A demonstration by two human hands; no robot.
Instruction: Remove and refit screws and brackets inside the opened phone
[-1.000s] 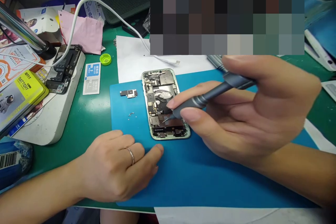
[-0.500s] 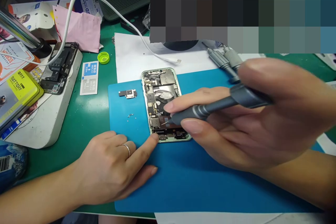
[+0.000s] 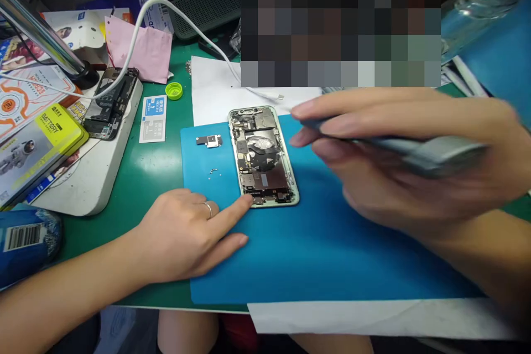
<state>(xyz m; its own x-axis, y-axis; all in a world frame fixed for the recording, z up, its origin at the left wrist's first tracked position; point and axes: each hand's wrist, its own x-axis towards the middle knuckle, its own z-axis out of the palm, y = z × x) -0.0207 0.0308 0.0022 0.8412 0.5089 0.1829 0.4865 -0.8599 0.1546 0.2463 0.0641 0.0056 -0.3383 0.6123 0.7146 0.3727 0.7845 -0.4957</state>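
The opened smartphone [image 3: 265, 163] is held at its lower-left corner, on a blue mat [image 3: 315, 254], by the left hand [image 3: 182, 235], index finger and thumb spread. The screwdriver [image 3: 440, 157], pinched in the right hand [image 3: 415, 121], is now withdrawn to the phone's right; tool work inside seems paused.

The right hand [image 3: 415, 199] has drawn the screwdriver [image 3: 448, 155] away from the opened phone [image 3: 265, 157], to its right.

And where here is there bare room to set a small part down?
Widest: the blue mat below the open phone, between left hand and right forearm. A smaller strip of green tabletop lies between white block and mat, below the printed card. Crowded: far left, packages and another opened phone; just left of the open phone, small parts.
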